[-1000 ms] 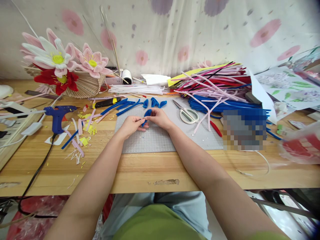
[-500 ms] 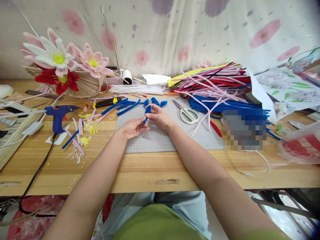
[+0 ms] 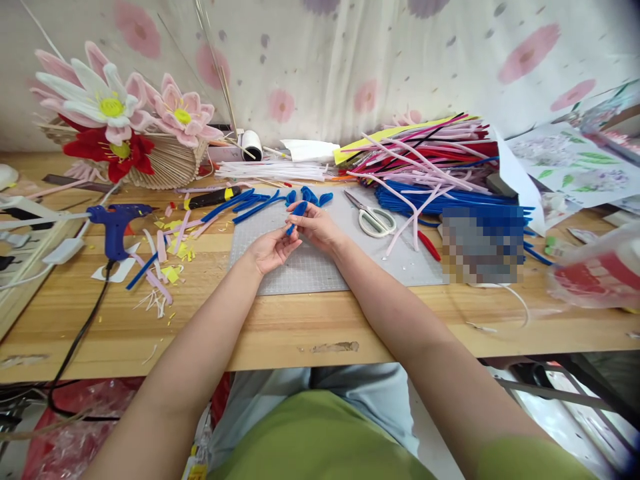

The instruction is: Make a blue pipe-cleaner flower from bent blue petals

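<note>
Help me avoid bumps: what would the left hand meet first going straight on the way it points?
Likely the right hand, which pinches a blue piece whose lower end sits by the left hand; exact depth is hard to judge.

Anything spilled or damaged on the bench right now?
Yes. Small yellow scraps lie strewn on the pale wooden tabletop beside the blue plastic glue gun, looking like loose offcuts. Near the front edge, a rough, dark patch breaks the smooth wood, so it looks worn or chipped.
</note>
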